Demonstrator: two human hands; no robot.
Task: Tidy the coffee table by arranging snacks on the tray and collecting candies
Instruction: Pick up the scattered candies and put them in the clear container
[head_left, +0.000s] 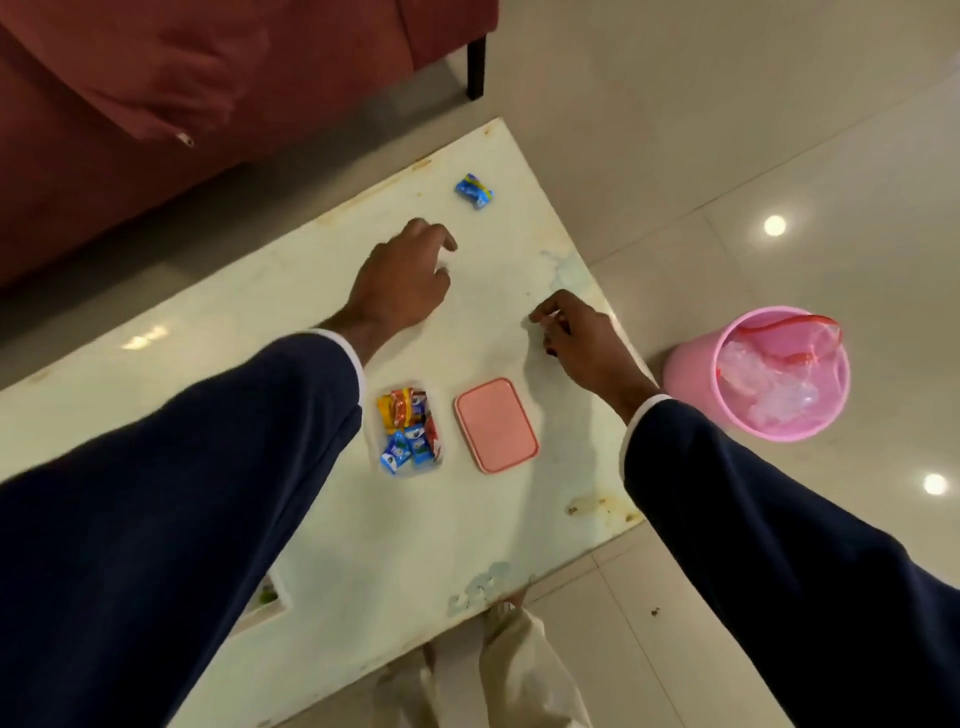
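Far left: dark red sofa (156, 104), running along the counter's (260, 364) far long edge, a strip of floor between them. At the counter's near left edge, a white tray corner (270, 597), mostly hidden under the left sleeve (182, 493).

Left hand (402, 280) over the counter's middle, palm down, fingers loosely curled, holding nothing that shows; whether fingertips touch the top cannot be told. Beyond it, toward the far corner, one blue candy (474, 190) lying alone, near the counter's far edge, bare surface all around. Wrapper print too small to read.

Nearer the body, just right of the left sleeve: clear container (410, 428), open, filled with candies in orange, red and blue wrappers; white lettering on the blue ones, blurred, not readable. Just beside it on the right, apart, the pink lid (496, 425), lying flat.

Right hand (576, 338) low by the counter's right edge, thumb and fingers drawn together in a pinching grip at the tips; a small pale scrap there perhaps, too blurred to be sure. Open counter between the two hands.

Off the counter's right edge, on the tiled floor (727, 156): pink bin (691, 379), close to the corner, lined with clear plastic, red trim at the rim. Wide open floor beyond.
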